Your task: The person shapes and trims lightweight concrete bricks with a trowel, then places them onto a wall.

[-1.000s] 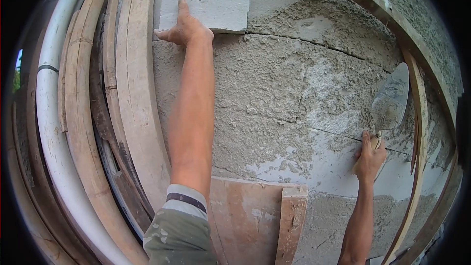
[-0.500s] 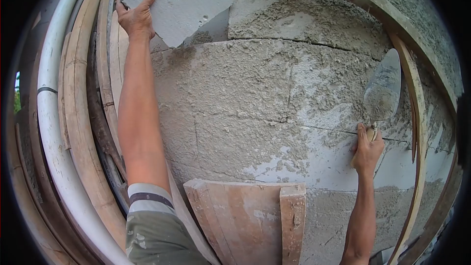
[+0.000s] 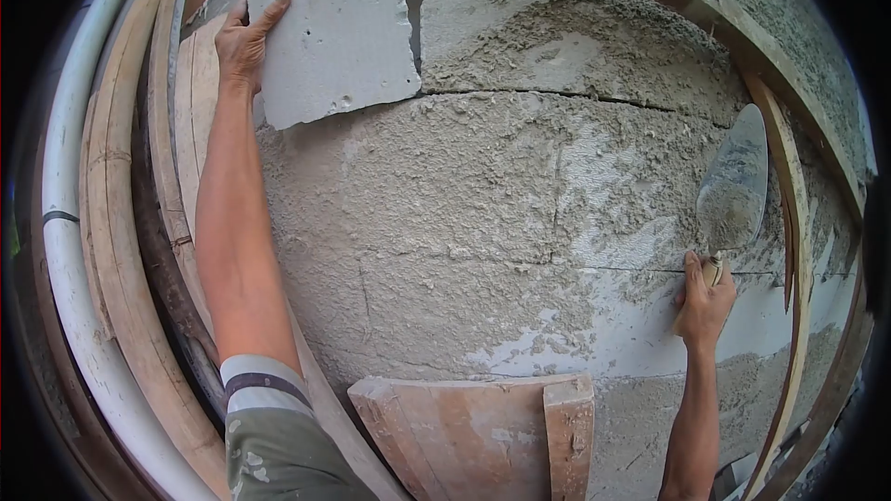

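Left hand (image 3: 246, 42) is up at the top left, clamped on the left edge of a grey block piece (image 3: 339, 37), fingers lying over its face, the rest of the grip hidden behind the edge. The block piece sits flat against the top left of the wall (image 3: 464, 223), slightly tilted, its lower edge on the rough mortar-coated course; a narrow vertical gap separates it from the next block (image 3: 548, 28) to its right. Right hand (image 3: 703, 301) is low on the right, closed round the handle of a trowel (image 3: 736, 186). Blade points up, wet mortar on it, lying close to the wall face; can't tell if it touches. Left of the wall: a stack of wooden boards (image 3: 111, 223) and 1 white pipe (image 3: 65, 297), standing roughly upright. Bottom centre: a wooden plank (image 3: 473, 431) leaning on the wall. A thin wooden strip (image 3: 794, 269) runs up the right side, just beside the trowel.
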Demonstrator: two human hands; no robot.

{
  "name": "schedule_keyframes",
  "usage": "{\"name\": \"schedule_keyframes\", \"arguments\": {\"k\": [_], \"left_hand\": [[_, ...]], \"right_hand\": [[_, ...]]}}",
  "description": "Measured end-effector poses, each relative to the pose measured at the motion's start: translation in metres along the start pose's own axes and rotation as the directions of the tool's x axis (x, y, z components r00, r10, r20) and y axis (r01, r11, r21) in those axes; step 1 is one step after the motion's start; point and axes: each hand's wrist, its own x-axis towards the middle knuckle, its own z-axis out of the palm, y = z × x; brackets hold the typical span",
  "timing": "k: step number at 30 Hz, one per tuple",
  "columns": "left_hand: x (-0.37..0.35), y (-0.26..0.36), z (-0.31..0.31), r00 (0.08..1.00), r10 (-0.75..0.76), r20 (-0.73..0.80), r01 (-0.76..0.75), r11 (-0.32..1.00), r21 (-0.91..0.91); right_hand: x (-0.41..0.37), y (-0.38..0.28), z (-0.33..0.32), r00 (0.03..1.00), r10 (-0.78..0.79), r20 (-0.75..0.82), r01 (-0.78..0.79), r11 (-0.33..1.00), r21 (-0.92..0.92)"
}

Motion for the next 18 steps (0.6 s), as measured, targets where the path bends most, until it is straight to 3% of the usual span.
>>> {"name": "schedule_keyframes", "arguments": {"k": [2,3,5,7,9,10,12,13,15,18], "left_hand": [[0.018,-0.012,-0.002,0.998,0.032,-0.056,-0.016,0.963,0.269],[0.019,-0.015,-0.003,0.997,0.03,-0.069,-0.007,0.949,0.314],[0.008,-0.007,0.003,0.997,0.022,-0.069,0.0,0.956,0.294],[0.009,-0.005,0.001,0.996,0.027,-0.08,-0.005,0.965,0.261],[0.012,-0.014,0.0,0.98,-0.017,-0.2,0.139,0.777,0.614],[0.01,-0.013,0.0,0.981,-0.019,-0.194,0.137,0.777,0.615],[0.006,-0.011,0.001,0.923,-0.311,-0.226,0.384,0.762,0.522],[0.004,-0.008,0.002,0.925,-0.311,-0.218,0.379,0.765,0.52],[-0.003,-0.004,0.005,0.932,-0.31,-0.187,0.344,0.92,0.189],[-0.004,-0.005,0.001,0.922,-0.37,-0.116,0.376,0.926,0.04]], "right_hand": [[-0.001,0.004,0.001,0.997,-0.076,-0.021,0.074,0.994,-0.077],[-0.002,0.0,0.002,0.997,-0.073,-0.016,0.072,0.995,-0.072],[-0.006,-0.011,0.001,0.999,0.044,0.006,-0.044,0.996,-0.08],[-0.006,-0.011,0.003,1.0,0.021,-0.004,-0.021,0.996,-0.089],[-0.006,-0.011,0.004,1.0,0.008,-0.024,-0.01,0.995,-0.102],[-0.007,-0.01,0.004,1.0,0.011,-0.022,-0.013,0.995,-0.096],[-0.007,-0.01,0.003,0.999,0.019,-0.026,-0.021,0.996,-0.092],[-0.006,-0.013,0.003,0.999,0.043,-0.017,-0.044,0.996,-0.076],[-0.004,-0.014,0.0,0.997,0.079,-0.019,-0.08,0.994,-0.068],[-0.004,-0.01,-0.004,0.99,0.142,0.01,-0.141,0.989,-0.042]]}}
